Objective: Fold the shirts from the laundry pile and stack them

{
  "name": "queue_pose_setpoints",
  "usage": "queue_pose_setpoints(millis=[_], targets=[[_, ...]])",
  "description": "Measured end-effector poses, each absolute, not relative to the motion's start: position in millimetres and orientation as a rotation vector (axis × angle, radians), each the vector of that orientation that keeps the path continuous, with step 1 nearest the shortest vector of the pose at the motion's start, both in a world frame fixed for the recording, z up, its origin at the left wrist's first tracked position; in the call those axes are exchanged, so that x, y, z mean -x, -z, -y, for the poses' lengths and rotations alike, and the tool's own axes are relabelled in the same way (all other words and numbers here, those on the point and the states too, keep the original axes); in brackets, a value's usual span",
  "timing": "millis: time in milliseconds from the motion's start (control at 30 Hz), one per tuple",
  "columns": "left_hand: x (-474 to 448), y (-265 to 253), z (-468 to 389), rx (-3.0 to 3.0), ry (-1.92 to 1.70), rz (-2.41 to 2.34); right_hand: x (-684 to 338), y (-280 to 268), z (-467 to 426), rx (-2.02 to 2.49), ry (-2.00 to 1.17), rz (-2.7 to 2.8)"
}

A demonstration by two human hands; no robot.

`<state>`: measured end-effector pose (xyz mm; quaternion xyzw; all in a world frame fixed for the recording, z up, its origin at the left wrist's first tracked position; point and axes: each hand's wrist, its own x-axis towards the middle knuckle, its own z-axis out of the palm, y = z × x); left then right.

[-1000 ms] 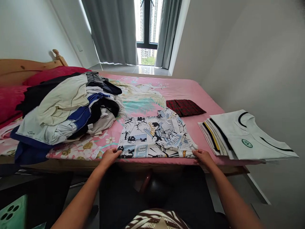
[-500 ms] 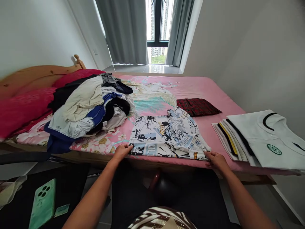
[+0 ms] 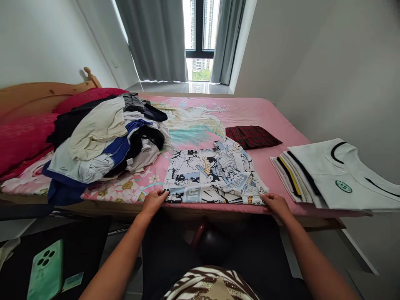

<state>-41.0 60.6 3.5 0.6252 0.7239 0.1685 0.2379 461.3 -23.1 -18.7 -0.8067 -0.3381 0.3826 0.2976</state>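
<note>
A white shirt [image 3: 209,173] with a black, blue and yellow comic print lies spread near the front edge of the bed. My left hand [image 3: 154,201] pinches its near left corner. At the near right corner, my right hand [image 3: 275,204] grips the same shirt between thumb and fingers. The near part of the cloth looks doubled over, with small creases toward the right. Just beyond the shirt lies a folded dark red plaid garment [image 3: 253,137], close to the shirt's far right side.
A heaped pile of clothes [image 3: 103,137] covers the bed's left side by red pillows [image 3: 28,133]. Folded shirts [image 3: 331,179] are stacked at the right front edge. A green phone [image 3: 46,268] and a card [image 3: 73,281] rest on a black surface at lower left.
The camera view has shifted slightly, so the whole scene sits a little further left. Both hands keep hold of the shirt's near corners, and the shirt looks almost the same.
</note>
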Motion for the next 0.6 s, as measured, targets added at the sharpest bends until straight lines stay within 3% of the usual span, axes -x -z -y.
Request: queue_pose_setpoints(millis=[200,367,600], targets=[[23.6,-12.9,-50.9,-2.134,-0.899,-1.930,-451.3,-0.7,28.0,2.268,-0.309,1.196],[-13.6,-3.2,-44.3,-2.537,-0.865,-1.334,-407.1,-9.1,30.4,1.966,-0.293,1.533],[-34.6,14.0,-44.4,-2.580,-0.494,-1.409,-367.5,-12.9,17.4,2.087,-0.337,1.820]])
